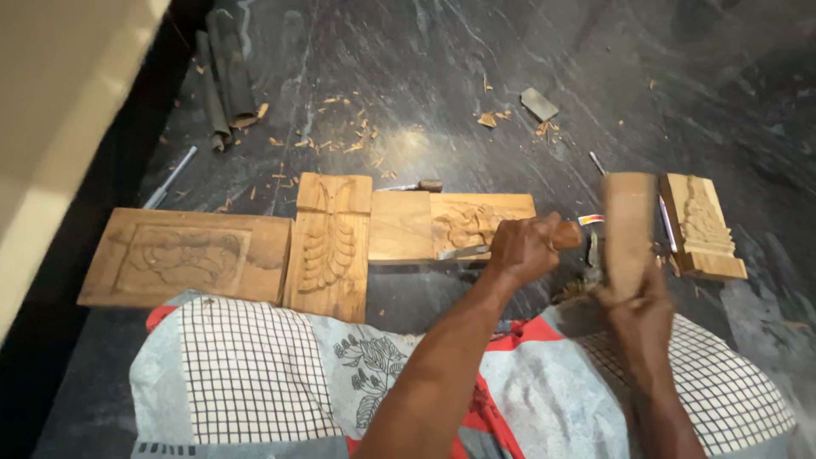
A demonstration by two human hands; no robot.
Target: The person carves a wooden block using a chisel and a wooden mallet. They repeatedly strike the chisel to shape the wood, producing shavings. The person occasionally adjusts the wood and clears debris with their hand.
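My left hand (525,248) is closed around a chisel with a wooden handle (566,235). Its blade (463,252) points left and rests on the lower edge of a long wooden board (401,226), beside a relief carving (469,223) on the board's right half. My right hand (639,313) grips a blurred wooden mallet (629,223), held upright just right of the chisel handle. The board lies on the dark stone floor in front of my lap.
A leaf-carved panel (330,246) and a larger carved panel (183,255) lie to the left. A small carved block (702,226) sits at the right. A spare chisel (416,185), a metal rod (170,177), dark rolled strips (225,72), a grey stone (539,104) and wood chips (348,140) lie beyond.
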